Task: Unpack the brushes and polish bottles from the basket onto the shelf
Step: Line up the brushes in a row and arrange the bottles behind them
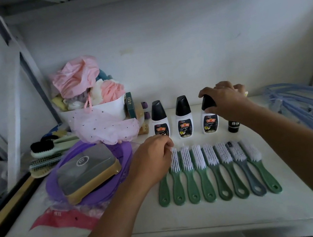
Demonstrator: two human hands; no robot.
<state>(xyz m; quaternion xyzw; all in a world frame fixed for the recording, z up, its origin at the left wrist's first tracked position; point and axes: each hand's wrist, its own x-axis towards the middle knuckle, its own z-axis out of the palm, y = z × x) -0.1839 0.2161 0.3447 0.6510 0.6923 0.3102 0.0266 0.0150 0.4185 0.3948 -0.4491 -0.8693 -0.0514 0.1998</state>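
Observation:
Several green-handled brushes [214, 172] with white bristles lie side by side on the white shelf [127, 224], one of them grey. Behind them stand three white polish bottles with black caps: left [159, 120], middle [183, 117], right [209, 118]. My right hand [225, 100] grips the black cap of the right bottle, which stands on the shelf. A small black bottle [233, 125] stands just right of it, partly hidden by my wrist. My left hand [152, 158] rests on the head of the leftmost brush [163, 191], covering its bristles. No basket is in view.
A purple lid with a tan-edged box [87, 169] sits left of the brushes. Behind it is a white tub of pink bath puffs [95, 105]. Other brushes [46, 155] lie at far left, blue hangers [304, 106] at right, a red packet [62, 218] at front left.

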